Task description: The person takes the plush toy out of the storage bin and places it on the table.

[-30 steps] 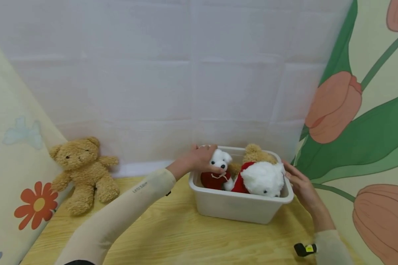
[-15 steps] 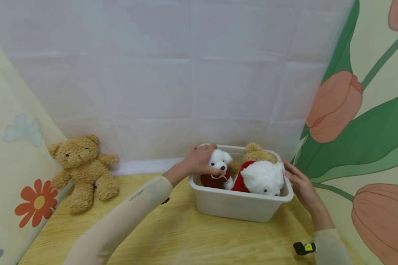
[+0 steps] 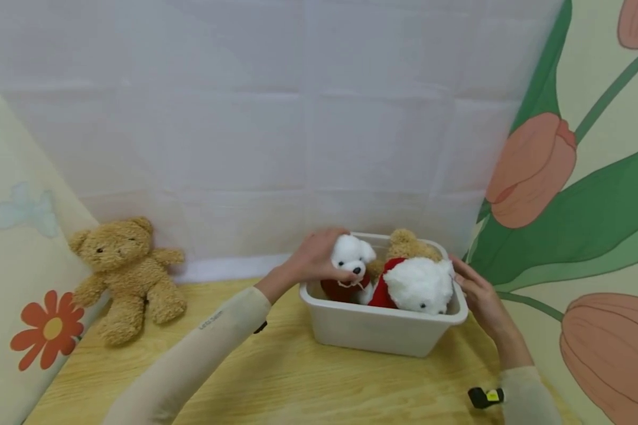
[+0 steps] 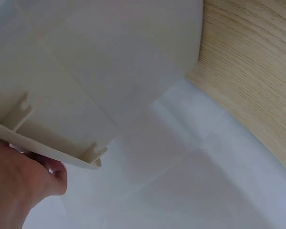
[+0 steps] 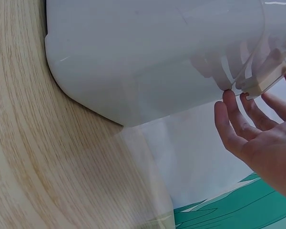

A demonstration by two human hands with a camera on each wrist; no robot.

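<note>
Since the earlier frame the small white bear (image 3: 351, 255) has risen a little in the left hand (image 3: 313, 260), its head now above the rim of the white plastic bin (image 3: 383, 336); the right hand (image 3: 478, 298) has stayed at the bin's right end.

The left hand's fingers curl round the small bear at the bin's far left corner. The right hand lies spread, fingers straight, against the right rim. Inside the bin a larger white bear in red (image 3: 417, 286) fills the near right part, with a tan plush (image 3: 404, 243) behind it.

The bin stands on a pale wood-grain bench (image 3: 276, 378), right of centre and close to the far edge. A white creased cloth (image 3: 255, 141) hangs as backdrop behind it. A tan teddy bear (image 3: 124, 274) sits at the far left, leaning where the backdrop meets a cream panel printed with flowers (image 3: 21, 283). On the right stands a panel painted with tulips (image 3: 579, 195).
</note>
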